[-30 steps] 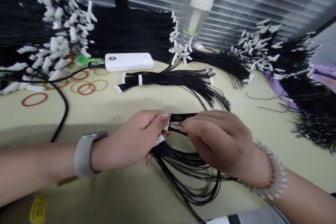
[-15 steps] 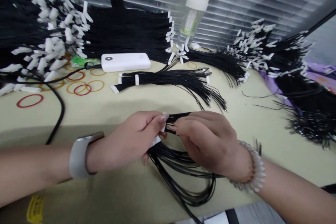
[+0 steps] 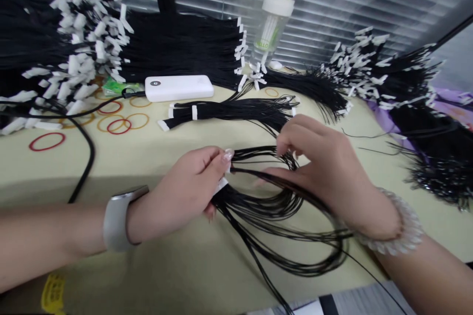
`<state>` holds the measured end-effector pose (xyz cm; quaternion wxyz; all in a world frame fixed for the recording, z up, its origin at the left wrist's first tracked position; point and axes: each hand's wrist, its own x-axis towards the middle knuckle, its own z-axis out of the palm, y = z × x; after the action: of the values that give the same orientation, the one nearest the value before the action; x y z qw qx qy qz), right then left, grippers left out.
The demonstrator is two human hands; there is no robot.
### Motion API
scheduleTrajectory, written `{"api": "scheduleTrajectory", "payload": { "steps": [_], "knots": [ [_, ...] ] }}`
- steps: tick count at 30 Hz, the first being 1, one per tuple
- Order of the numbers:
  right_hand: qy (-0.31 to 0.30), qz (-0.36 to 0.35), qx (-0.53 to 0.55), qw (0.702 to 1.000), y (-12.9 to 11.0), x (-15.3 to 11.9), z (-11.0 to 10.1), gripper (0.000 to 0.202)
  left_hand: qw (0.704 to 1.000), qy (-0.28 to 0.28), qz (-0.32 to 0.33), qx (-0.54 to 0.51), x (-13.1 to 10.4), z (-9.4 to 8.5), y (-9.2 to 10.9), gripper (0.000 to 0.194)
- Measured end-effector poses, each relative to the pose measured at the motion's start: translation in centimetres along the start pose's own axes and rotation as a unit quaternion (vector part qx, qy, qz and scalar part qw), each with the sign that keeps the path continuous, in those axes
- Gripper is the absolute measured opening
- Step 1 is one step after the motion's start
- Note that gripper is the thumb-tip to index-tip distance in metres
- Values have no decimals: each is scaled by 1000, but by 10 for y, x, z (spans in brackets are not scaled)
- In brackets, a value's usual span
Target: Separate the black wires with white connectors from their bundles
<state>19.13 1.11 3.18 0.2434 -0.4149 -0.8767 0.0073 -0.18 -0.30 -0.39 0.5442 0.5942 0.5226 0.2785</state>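
A looped bundle of black cables (image 3: 258, 202) with white connectors (image 3: 220, 186) stretches between my hands, above the table. My left hand (image 3: 192, 177), with a grey-banded watch on its wrist, is closed on the connector end, thumb pressed on top. My right hand (image 3: 318, 157) is among the cable loops on the right. Its fingers are bent over the upper cables, and its thumb is stretched out well apart from them, behind a strand and slightly blurred. Behind my hands lies a shorter tied bundle of black cables (image 3: 229, 109) with white ends.
A white power bank (image 3: 179, 88) with a cord lies by red and yellow rubber bands (image 3: 118, 126). A clear bottle (image 3: 271, 29) stands near the blinds. Cable piles with white connectors lie at back left (image 3: 177, 44) and right (image 3: 402, 74). The table's front edge is below my hands.
My right hand has moved right and upward from beside my left hand, and its thumb and fingers have spread apart. The cable loops have opened wider. My left hand still grips the connectors.
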Motion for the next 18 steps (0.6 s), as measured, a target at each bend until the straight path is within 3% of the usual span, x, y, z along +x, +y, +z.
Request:
{"api": "scheduleTrajectory", "payload": {
  "steps": [2,4,6,9,11,13,18],
  "knots": [
    [-13,11,22,1000,1,1,-12,36,1000,25,-3,-12,1,1,0,36],
    [-71,23,56,996,3,-1,-23,40,999,43,-11,-22,2,1,0,35],
    [-183,39,94,978,5,-5,-31,41,998,56,-24,-31,3,1,0,33],
    [-370,67,107,920,6,-11,-29,40,997,65,-35,-31,3,1,1,33],
    [-427,67,116,894,2,-13,-19,41,997,67,-36,-23,4,2,2,33],
    [-406,45,156,899,-5,-12,-5,40,997,69,-35,-14,4,3,2,33],
    [-261,31,198,944,-25,-8,20,25,998,67,-13,15,2,3,2,33]
  ]
}}
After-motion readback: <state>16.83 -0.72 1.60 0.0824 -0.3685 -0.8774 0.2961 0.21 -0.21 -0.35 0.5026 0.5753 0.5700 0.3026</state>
